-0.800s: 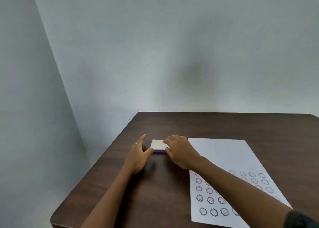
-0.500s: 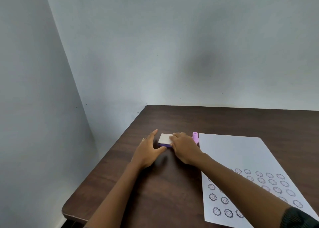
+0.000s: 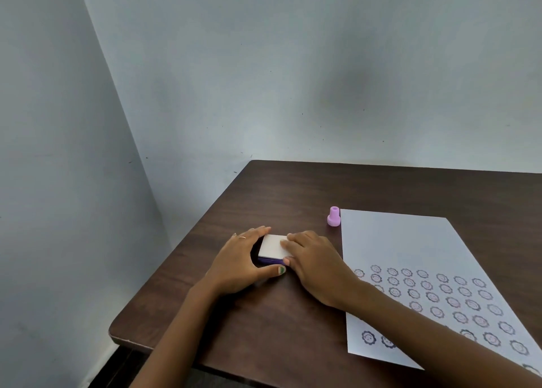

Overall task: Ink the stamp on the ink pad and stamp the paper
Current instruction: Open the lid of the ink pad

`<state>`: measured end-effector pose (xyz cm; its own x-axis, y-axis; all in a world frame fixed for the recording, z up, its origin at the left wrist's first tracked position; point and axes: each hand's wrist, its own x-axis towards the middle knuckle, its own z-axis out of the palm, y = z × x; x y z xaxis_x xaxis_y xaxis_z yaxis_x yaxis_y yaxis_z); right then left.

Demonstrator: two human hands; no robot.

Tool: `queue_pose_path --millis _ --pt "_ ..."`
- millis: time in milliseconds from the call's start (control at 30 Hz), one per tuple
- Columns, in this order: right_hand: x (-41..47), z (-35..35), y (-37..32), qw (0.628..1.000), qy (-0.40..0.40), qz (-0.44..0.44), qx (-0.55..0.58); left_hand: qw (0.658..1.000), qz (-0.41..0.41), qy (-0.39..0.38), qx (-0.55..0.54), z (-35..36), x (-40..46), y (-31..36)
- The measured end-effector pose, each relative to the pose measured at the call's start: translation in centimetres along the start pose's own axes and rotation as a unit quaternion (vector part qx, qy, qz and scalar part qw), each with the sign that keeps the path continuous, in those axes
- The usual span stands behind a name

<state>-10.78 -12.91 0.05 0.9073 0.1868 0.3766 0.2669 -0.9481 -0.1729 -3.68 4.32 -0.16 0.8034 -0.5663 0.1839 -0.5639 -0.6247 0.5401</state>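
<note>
Both hands grasp the closed ink pad on the tabletop: left hand around its left side, right hand on the lid; the stamp stands beside the paper

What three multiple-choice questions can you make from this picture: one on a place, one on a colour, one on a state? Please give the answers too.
1. Where does the stamp stand?
A. on the ink pad
B. on the table, by the paper's far left corner
C. in a hand

2. What colour is the stamp?
A. pink
B. green
C. black

3. The ink pad is
A. open
B. closed, lid on
C. upside down

Answers: B, it stands beside the paper; A, its body is pink; B, the white lid covers it, between the left hand and right hand.
</note>
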Motion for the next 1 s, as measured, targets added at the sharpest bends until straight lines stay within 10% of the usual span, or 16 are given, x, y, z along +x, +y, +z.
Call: queue_pose_path --millis 333,1000 --pt "2.4 -3.3 3.4 0.985 0.125 0.11 0.041 1.0 -0.001 0.011 -0.019 -0.6 -0.3 0.1" --pt "-0.8 -3.9 4.3 0.987 -0.005 0.117 0.108 0.999 -0.018 0.01 -0.034 -0.7 -0.3 -0.1"
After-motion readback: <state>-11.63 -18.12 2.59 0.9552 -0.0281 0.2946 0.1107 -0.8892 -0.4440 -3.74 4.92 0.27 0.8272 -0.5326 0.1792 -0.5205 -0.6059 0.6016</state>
